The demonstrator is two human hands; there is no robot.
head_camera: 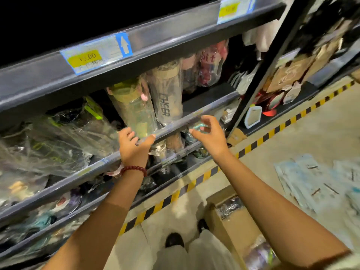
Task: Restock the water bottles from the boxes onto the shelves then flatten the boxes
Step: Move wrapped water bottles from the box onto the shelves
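Two hands are working the dark shelf: left hand (134, 147) cupping a clear, plastic-wrapped water bottle (132, 110) at its base; right hand (207, 133), three o'clock, hovering spread, empty. Film probably slippery.

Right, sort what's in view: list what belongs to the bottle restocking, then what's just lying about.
Job:
wrapped green-lidded bottle, left hand at its base
right hand, empty
CHEER bottle
shelf rail
open cardboard box

Lying about:
plastic packets on the floor
brown paper bags
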